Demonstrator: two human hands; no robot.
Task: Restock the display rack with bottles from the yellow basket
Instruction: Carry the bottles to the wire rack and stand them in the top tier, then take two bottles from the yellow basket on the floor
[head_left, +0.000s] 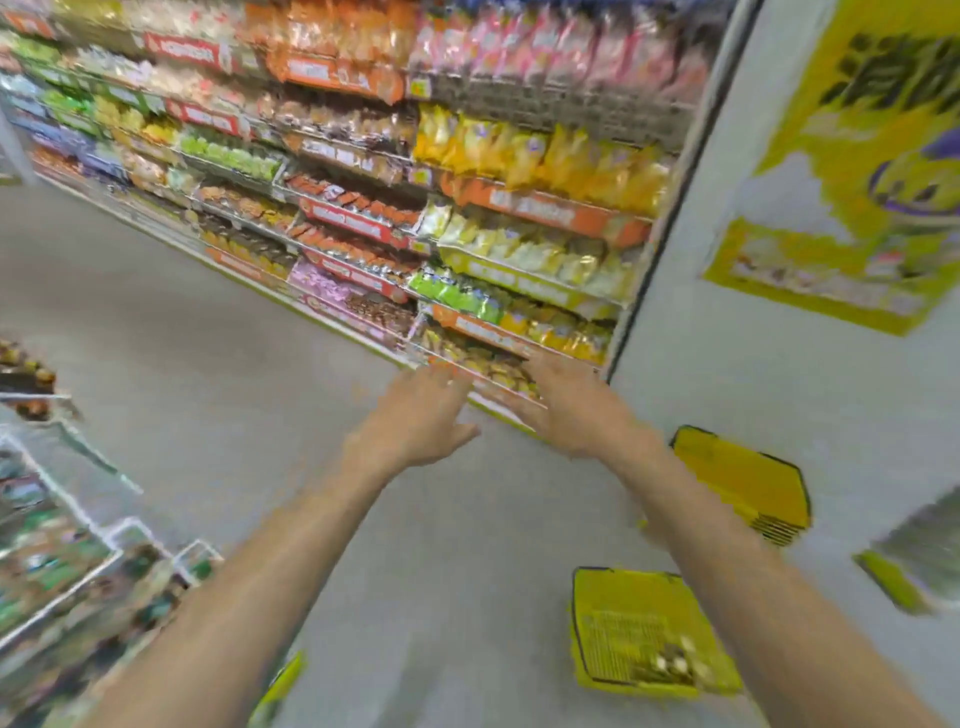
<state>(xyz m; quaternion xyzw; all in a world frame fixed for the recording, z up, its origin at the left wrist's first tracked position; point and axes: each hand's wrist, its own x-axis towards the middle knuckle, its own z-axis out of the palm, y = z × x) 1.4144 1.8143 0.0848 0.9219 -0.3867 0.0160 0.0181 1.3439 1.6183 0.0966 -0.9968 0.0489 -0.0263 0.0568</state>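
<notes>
Two yellow baskets (623, 590) (737, 478), two hands (415, 415) (571, 415) and one wall poster (852, 171).

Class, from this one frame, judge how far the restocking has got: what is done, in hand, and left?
Done: unclear; the display rack at the left holds goods, but blur hides which are new. In hand: nothing; the left hand and right hand reach forward, open and empty. Left: a few blurred items lie in the nearer yellow basket on the floor, so stocking looks unfinished.

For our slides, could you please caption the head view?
Left hand and right hand, open and empty, stretch toward the shelves; a basket with bottles sits below.
</notes>
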